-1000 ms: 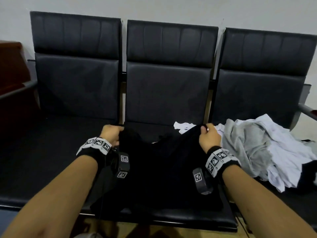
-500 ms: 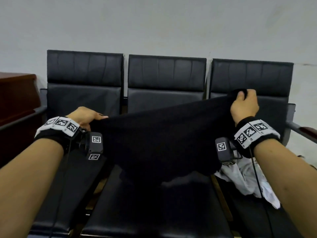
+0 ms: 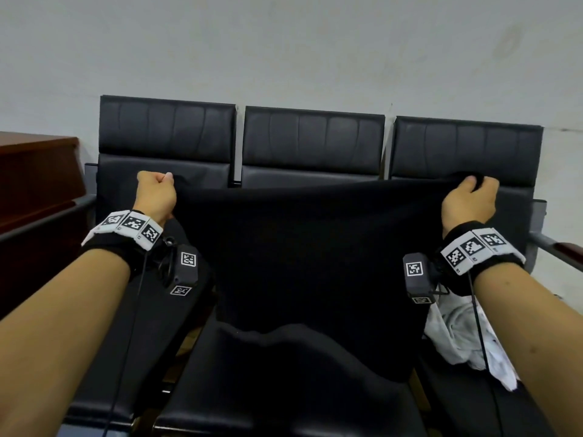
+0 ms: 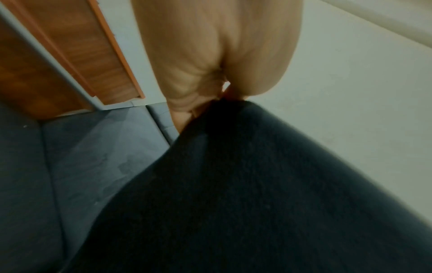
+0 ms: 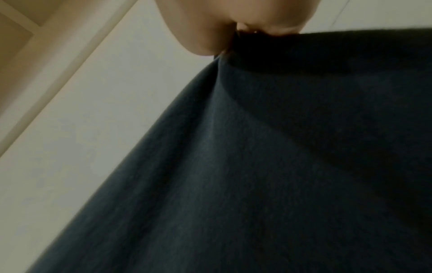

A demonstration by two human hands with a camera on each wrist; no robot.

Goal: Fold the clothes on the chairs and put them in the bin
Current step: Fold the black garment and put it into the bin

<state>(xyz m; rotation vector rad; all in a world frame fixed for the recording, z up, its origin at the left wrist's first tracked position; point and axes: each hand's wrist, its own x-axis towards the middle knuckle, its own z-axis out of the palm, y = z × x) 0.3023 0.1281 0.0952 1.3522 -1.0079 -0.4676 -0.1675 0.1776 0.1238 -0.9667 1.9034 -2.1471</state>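
Note:
A black garment (image 3: 303,260) hangs stretched wide in the air before the row of three black chairs (image 3: 312,143). My left hand (image 3: 156,192) grips its upper left corner in a fist. My right hand (image 3: 470,200) grips the upper right corner, with cloth bunched over the fingers. The lower hem drapes onto the middle seat (image 3: 284,389). In the left wrist view the dark cloth (image 4: 245,194) runs out from my curled left hand (image 4: 210,55). In the right wrist view the cloth (image 5: 292,157) hangs from my right hand (image 5: 233,22). No bin is in view.
A heap of white and grey clothes (image 3: 463,339) lies on the right seat, partly behind my right forearm. A brown wooden cabinet (image 3: 34,190) stands left of the chairs. Metal armrests (image 3: 555,247) stick out at both ends of the row. A plain wall rises behind.
Both hands have lifted the black garment off the seat and pulled apart, spreading it wide and taut. The view has tilted up, so the clothes heap has dropped lower right.

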